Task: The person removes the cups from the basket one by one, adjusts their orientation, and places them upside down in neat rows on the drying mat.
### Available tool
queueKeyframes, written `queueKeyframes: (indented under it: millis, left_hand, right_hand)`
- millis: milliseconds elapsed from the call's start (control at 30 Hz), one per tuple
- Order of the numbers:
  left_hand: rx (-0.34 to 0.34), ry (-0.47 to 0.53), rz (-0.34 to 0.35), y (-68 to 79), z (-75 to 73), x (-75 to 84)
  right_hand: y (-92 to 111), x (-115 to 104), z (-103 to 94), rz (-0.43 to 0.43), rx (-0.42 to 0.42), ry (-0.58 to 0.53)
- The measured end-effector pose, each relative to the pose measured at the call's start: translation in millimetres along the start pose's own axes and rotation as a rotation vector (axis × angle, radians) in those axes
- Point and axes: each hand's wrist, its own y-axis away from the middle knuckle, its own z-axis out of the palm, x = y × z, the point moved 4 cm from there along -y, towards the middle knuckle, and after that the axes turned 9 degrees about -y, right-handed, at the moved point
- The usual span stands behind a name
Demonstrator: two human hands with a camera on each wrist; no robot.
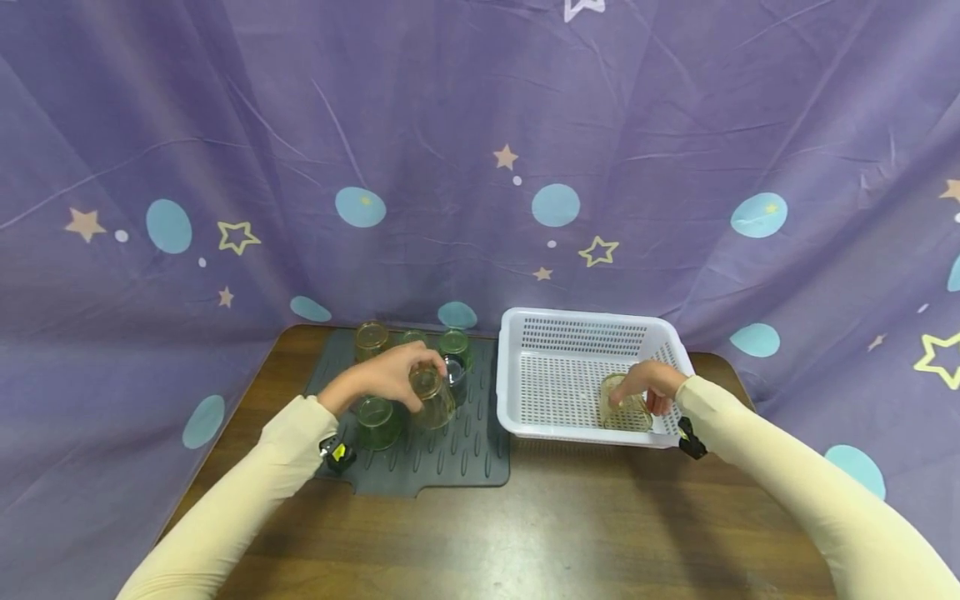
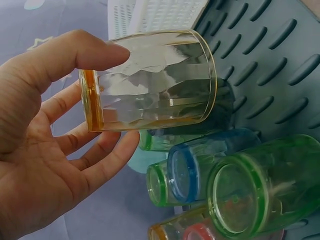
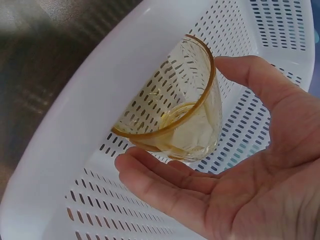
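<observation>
My left hand [image 1: 396,372] grips an amber glass [image 1: 433,400] by its thick base, thumb on one side. In the left wrist view, that glass [image 2: 155,80] has its base toward the palm and rim toward the ridged mat. Inside the white basket, an amber-rimmed glass [image 3: 200,120] sits tilted near the front wall, its mouth facing the right wrist camera. Around it my right hand [image 1: 651,385] spreads, thumb beside the rim and fingers [image 3: 165,175] fairly straight along the lower side. Whether those fingertips touch the glass is hard to tell.
A grey drying mat [image 1: 472,467] carries several upturned glasses, among them a green glass [image 1: 378,425], a blue glass [image 1: 455,371] and an amber glass [image 1: 372,340]. Right of it stands the white perforated basket [image 1: 517,429] on the wooden table [image 1: 570,517]. A purple curtain [image 1: 465,108] hangs behind.
</observation>
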Motion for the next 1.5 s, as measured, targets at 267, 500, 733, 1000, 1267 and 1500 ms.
queueKeyframes:
  millis: [267, 500, 733, 1000, 1267, 1500]
  left_hand:
    - [-0.040, -0.079, 0.009, -5.1, 15.6, -1.8]
    - [-0.053, -0.138, 0.003, -5.8, 25.3, -2.2]
    - [-0.065, -0.196, -0.037, -3.2, 34.9, -6.1]
    - [-0.061, -0.270, -0.047, -0.8, 45.6, -10.1]
    - [-0.053, -0.274, -0.095, 1.4, 51.7, -17.0]
    - [-0.031, -0.283, -0.109, 2.6, 53.8, -20.2]
  right_hand:
    - [-4, -2, 4.1, -0.034, 0.042, -0.004]
    - [-6, -4, 9.2, -0.065, 0.054, -0.027]
    - [0, -7, 10.5, -0.073, 0.022, -0.103]
    - [-4, -8, 11.7, -0.062, 0.007, -0.025]
    - [-5, -10, 12.7, -0.064, 0.013, -0.015]
    - [-5, -13, 13.2, -0.077, 0.010, -0.020]
